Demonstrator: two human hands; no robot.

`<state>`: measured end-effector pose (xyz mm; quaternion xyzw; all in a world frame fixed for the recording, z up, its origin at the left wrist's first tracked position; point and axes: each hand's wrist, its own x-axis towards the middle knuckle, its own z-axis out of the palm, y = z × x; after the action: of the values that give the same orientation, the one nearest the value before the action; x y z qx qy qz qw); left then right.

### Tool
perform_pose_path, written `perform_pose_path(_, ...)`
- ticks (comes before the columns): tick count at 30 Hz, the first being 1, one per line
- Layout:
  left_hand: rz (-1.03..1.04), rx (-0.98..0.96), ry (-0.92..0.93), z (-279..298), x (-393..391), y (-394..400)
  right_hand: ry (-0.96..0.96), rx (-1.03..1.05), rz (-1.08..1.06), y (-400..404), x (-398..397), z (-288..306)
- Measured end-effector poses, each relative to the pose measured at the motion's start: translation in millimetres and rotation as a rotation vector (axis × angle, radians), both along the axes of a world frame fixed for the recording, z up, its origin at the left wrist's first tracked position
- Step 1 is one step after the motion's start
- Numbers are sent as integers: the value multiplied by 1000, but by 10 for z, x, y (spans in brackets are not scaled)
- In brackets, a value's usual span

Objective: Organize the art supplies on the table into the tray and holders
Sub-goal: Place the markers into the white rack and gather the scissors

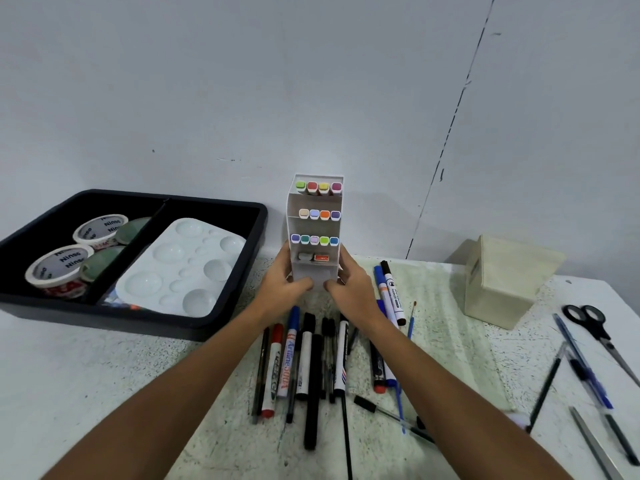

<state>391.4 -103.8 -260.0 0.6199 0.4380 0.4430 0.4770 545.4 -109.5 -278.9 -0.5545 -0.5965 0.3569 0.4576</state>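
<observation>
The table (86,375) under me is a pale, speckled slab, rough-looking and marked with dark flecks. At its far left sits the black tray (239,299), smooth plastic with rounded corners and a divider down the middle. Its left compartment holds two rolls of white tape (60,270) and two dull green rounded pieces I cannot identify; the right one holds a glossy white paint palette (180,268) dimpled with round wells.

At the far right stands a cream box-shaped holder (498,282), matte and tilted back; its inside is hidden from me.

In the middle I hold the white tiered marker holder (317,233) upright against the wall, a stepped card-like stand. Three tiers carry rows of square, pastel and bright marker caps; the lowest tier has a grey piece and a small red one.

My left hand (280,285) grips its left side, and my right hand (349,284) grips its right side, thumbs pressed on the front near the base.

Below my wrists lies a loose pile of markers and pens (308,362), smooth barrels in black, white, red and blue. Black-handled scissors (588,323) and several thin pens lie well apart at the right.
</observation>
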Motion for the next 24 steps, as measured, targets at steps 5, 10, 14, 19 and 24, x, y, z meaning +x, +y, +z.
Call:
perform_pose_path(5, 98, 29, 210, -71, -16, -163, -242, -40, 6, -261, 54, 106)
perform_pose_path(10, -44, 191, 884, -369, -175, -635, -843, -107, -124, -760, 423, -14)
perform_pose_path(14, -167, 249, 1126, -483, -179, -760, -981, -233, -104, -766, 558, -187)
perform_pose_path(19, -191, 290, 1110, -509, -212, -811, -925, -110, -13, -911, 498, -220)
perform_pose_path(24, -255, 377, 1065, -538, -306, -951, -869, 69, 6, -1265, 524, -317)
